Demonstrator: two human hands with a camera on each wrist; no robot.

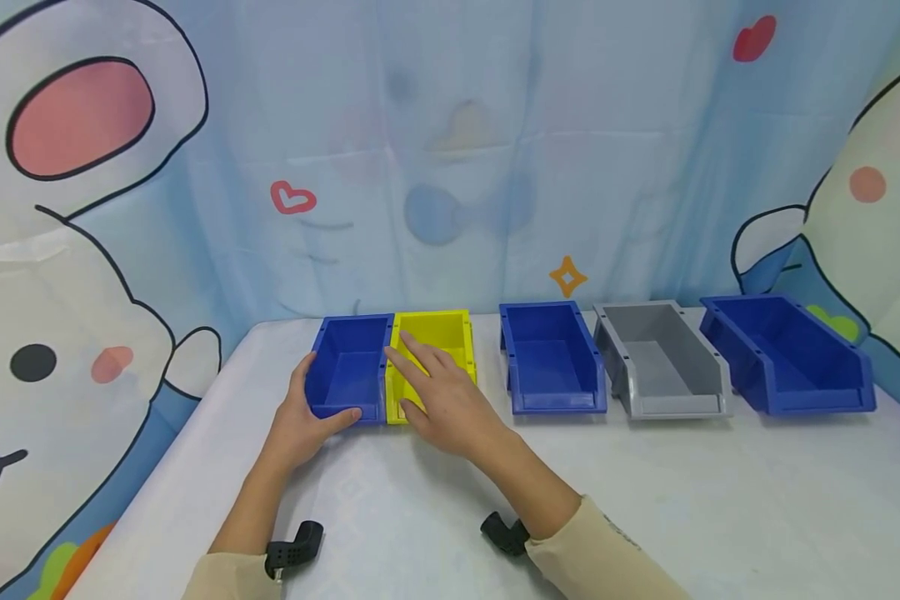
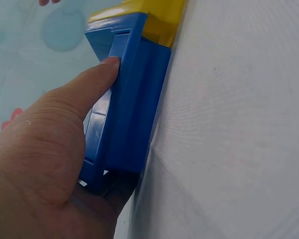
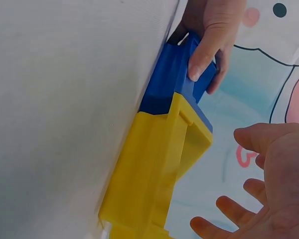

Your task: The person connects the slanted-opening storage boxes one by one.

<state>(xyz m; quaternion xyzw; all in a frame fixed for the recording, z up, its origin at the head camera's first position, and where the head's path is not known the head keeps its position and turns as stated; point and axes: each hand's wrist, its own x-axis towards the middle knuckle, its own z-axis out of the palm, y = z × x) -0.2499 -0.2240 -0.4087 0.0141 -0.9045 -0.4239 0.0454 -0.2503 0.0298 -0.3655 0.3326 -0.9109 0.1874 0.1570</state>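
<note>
At the table's left stands a blue plastic storage bin (image 1: 348, 367), side against side with a yellow storage bin (image 1: 465, 333). My left hand (image 1: 300, 425) grips the blue bin, fingers along its outer left wall and thumb on the front lip; the left wrist view shows the thumb (image 2: 92, 82) pressed there. Over the yellow bin hovers my right hand (image 1: 450, 400), fingers spread and nothing held. In the right wrist view these fingers (image 3: 234, 209) stand apart from the yellow bin (image 3: 144, 169). The blue bin's left wall is partly hidden by my left hand.
Right of the yellow bin, past a gap, stand another blue bin (image 1: 555, 358), a grey bin (image 1: 663, 367) and a third blue bin (image 1: 802, 358) in a row. A white cloth (image 1: 420, 517) covers the table. Behind hangs a printed curtain (image 1: 450, 167).
</note>
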